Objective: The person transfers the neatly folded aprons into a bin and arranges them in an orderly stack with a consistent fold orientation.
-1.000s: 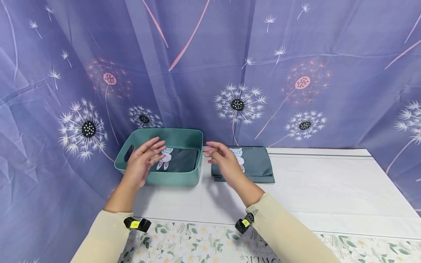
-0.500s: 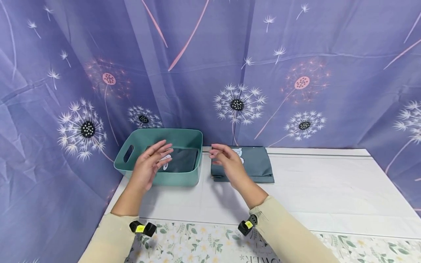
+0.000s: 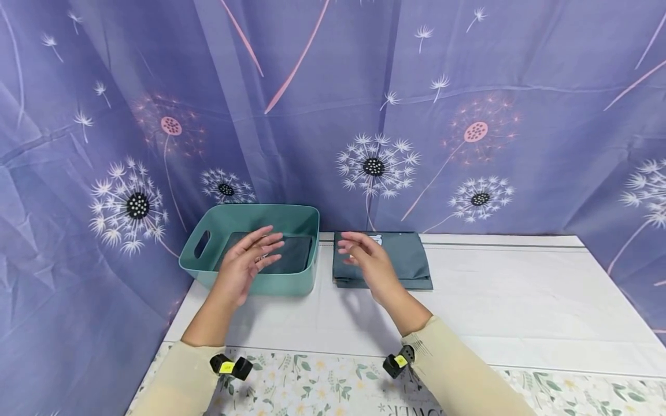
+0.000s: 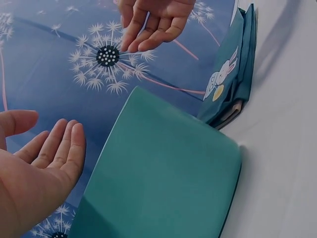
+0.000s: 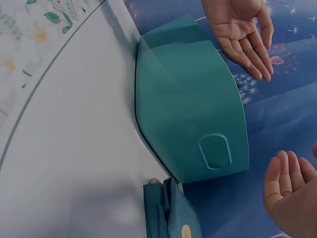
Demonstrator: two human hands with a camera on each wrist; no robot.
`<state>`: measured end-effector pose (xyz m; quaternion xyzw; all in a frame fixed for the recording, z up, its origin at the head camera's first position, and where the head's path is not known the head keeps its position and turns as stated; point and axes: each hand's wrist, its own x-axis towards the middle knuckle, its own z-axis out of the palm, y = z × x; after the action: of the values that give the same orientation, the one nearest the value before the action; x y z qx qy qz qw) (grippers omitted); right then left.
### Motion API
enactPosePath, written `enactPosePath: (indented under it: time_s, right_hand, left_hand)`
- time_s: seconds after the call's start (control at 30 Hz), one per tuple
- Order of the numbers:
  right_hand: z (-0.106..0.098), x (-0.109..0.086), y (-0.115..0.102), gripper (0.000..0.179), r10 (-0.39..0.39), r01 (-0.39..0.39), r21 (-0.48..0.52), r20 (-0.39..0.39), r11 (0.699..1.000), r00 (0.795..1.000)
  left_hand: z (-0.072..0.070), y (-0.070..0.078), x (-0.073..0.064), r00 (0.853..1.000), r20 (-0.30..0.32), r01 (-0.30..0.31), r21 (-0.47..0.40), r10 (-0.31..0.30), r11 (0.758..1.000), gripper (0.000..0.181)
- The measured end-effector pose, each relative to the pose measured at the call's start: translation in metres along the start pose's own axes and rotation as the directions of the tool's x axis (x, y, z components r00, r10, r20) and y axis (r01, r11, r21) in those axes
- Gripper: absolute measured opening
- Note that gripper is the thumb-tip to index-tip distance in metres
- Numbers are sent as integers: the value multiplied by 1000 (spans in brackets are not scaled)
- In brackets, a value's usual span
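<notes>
Above the front of a green plastic bin (image 3: pixel 281 284), my left hand (image 3: pixel 244 266) hovers with its fingers extended and holds nothing. A folded dark green fabric piece (image 3: pixel 295 254) lies inside that bin, partly hidden by the hand. My right hand (image 3: pixel 372 263) hangs over the left part of a second folded dark green fabric piece (image 3: pixel 408 257) on the table, its fingers loosely bent around nothing. In the left wrist view, a white rabbit print shows on this folded fabric (image 4: pixel 233 74). Both palms, left (image 4: pixel 39 173) and right (image 4: pixel 158 22), are bare.
A purple dandelion-print curtain (image 3: pixel 312 150) hangs behind and to the left, close to the bin. White cloth covers the table (image 3: pixel 510 300), extending far to the right. Along the front edge runs a floral strip (image 3: pixel 312 381). The bin has an oval handle hole in its side.
Both hands have drifted slightly to the right, the left one more. The bin and both folded fabric pieces have stayed in place.
</notes>
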<state>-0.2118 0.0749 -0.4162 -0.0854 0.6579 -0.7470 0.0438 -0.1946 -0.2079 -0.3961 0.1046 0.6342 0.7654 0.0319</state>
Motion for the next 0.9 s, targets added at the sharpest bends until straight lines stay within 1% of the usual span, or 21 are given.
enactPosePath:
  time_s: [0.2, 0.37, 0.47, 0.7, 0.77, 0.9]
  right_hand:
    - [-4, -3, 2, 32, -3, 3, -18, -5, 1000, 1000]
    - [-8, -6, 3, 31, -17, 17, -10, -12, 1000, 1000]
    - [-11, -7, 5, 30, -21, 21, -6, -16, 1000, 1000]
    - [-16, -10, 8, 30, -16, 16, -20, -27, 1000, 1000]
    - [-16, -11, 8, 31, -16, 15, -25, -28, 1000, 999]
    - [-18, -14, 9, 30, -12, 12, -24, -36, 1000, 999]
  left_hand:
    - [6, -2, -1, 1000, 29, 4, -12, -3, 1000, 44]
    - [12, -5, -2, 999, 53, -7, -26, 9, 1000, 40]
    - [15, -6, -2, 998, 64, 0, -41, 3, 999, 37]
    - [27, -7, -3, 998, 30, 58, -77, -56, 995, 41]
    - [30, -7, -3, 998, 22, 68, -83, -66, 994, 38]
    - [35, -9, -4, 998, 34, 64, -87, -61, 994, 37]
